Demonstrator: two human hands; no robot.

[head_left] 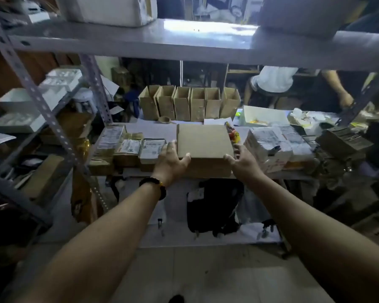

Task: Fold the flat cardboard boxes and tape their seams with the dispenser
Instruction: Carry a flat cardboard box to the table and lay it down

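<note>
The flat cardboard box [204,142] lies on the counter [155,130], just in front of a row of folded boxes [189,103]. The left hand [170,162] and right hand [242,161] flank its near corners, fingers spread, gripping nothing. Squaring it likely needs even pressure from both sides.

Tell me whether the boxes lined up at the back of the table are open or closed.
Open. The row of boxes stands upright with top flaps raised, and their hollow insides show from above.

Wrapped parcels [269,147] on shelf [140,130], black bag [212,206] below
</note>
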